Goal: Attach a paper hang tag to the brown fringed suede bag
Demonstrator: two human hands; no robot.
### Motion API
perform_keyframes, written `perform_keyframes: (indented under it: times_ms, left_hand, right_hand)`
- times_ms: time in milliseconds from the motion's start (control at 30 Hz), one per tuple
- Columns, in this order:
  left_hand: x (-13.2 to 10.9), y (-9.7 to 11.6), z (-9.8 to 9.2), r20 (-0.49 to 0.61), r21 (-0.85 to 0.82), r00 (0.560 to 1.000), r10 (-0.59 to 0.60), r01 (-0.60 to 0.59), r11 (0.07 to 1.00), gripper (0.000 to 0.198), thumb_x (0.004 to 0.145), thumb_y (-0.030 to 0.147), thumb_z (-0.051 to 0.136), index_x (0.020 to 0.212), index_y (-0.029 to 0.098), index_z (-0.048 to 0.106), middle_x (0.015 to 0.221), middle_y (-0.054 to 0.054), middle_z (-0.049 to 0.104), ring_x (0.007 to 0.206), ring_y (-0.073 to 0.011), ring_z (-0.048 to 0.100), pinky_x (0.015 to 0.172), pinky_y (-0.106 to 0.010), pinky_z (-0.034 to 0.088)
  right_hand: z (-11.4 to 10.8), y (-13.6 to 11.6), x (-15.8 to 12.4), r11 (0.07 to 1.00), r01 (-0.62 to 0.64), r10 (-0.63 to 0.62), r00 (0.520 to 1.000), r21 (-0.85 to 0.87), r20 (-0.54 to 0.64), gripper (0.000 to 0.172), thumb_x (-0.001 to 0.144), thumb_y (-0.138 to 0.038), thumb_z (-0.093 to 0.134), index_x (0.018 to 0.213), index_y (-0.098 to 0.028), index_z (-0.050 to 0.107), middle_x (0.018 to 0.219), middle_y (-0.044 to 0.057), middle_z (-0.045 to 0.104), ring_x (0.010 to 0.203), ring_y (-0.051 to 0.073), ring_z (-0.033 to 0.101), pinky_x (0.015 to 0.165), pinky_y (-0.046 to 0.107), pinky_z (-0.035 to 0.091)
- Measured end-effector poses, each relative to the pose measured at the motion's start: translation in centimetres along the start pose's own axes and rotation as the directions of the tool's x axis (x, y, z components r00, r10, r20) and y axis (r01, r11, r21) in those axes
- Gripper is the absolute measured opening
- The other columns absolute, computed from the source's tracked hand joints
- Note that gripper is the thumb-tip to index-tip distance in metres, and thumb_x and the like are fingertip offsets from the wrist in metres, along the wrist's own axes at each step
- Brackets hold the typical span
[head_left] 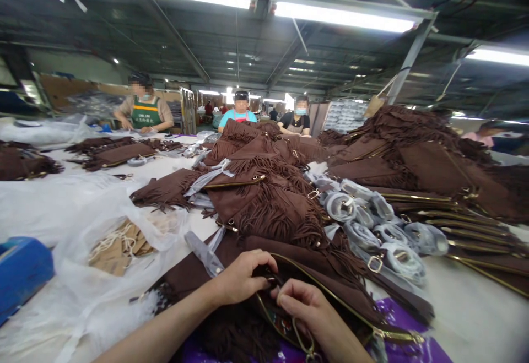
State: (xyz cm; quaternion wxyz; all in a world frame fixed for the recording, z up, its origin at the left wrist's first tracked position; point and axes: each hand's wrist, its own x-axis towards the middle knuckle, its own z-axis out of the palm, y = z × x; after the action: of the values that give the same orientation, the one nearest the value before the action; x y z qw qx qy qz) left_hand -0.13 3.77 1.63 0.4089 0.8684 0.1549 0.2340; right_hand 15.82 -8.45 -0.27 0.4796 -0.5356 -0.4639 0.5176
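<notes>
Gripping the mouth of an open dark-brown fringed bag (339, 283) with the left hand (243, 277), right at the front centre of the table (467, 313). Curling the thumb and fingers of the right hand (303, 303) together just over the opening; cannot tell from here whether grasping anything. Spotting a gold-coloured clasp (311, 349) just below those right fingers, and following the gold zipper (397, 334), undone, down to the right over a purple sheet (390, 314).

Now hunting for print! Picking out "OML LIN", or something close, in pale capitals on a green apron (144, 115) across at the left, with a line of blurred characters underneath. Catching kraft-coloured hang tags (122, 247) with white strings in a clear plastic bag (70, 275), too small to read from here.

And on to the edges. Running into a heap of fringed brown bags (264, 203) straight ahead, close up behind the open bag. Meeting plastic-wrapped coiled straps (403, 261) to the right, then stacked zipped pouches (487, 250) beyond. Hemmed in at the left by crumpled plastic and a blue plastic holder (27, 275), cut off by the edge of view. Finding most room at lower right, over white tabletop between purple sheet and pouches.
</notes>
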Motion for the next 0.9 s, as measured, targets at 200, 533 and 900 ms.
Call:
perform_keyframes:
  times_ms: [200,533,900]
  left_hand:
    - [-0.1,0.1,0.0,-0.001,-0.053,1.0,-0.029,0.029,0.998,0.023,0.071,0.01,0.057,0.092,0.018,0.062,0.093,-0.001,0.062,0.091,-0.0183,0.055,0.084,-0.027,0.041]
    - [-0.4,-0.1,-0.6,-0.013,-0.081,0.997,0.082,-0.083,0.993,0.021,0.071,0.004,0.056,0.081,0.018,0.068,0.106,-0.005,0.06,0.101,-0.0194,0.057,0.092,-0.029,0.042]
    - [-0.6,0.2,-0.4,-0.017,0.044,0.988,0.151,-0.15,0.988,0.017,0.081,0.008,0.055,0.078,0.018,0.069,0.102,-0.006,0.063,0.096,-0.0178,0.06,0.086,-0.026,0.045]
  right_hand:
    - [1.2,-0.5,0.4,0.927,0.061,-0.144,0.969,-0.369,-0.202,0.022,0.071,-0.038,0.052,0.058,-0.019,0.054,0.055,-0.003,0.048,0.057,0.015,0.045,0.056,0.027,0.034]
    - [2.4,1.5,1.9,0.967,0.004,-0.086,0.947,-0.256,-0.311,0.029,0.072,-0.049,0.048,0.062,-0.022,0.047,0.048,-0.004,0.05,0.032,0.008,0.035,0.035,0.021,0.024]
    - [2.4,0.4,1.7,0.93,0.005,-0.106,0.961,-0.367,-0.256,0.028,0.072,-0.048,0.044,0.06,-0.023,0.047,0.049,-0.003,0.05,0.037,0.012,0.041,0.039,0.024,0.029]
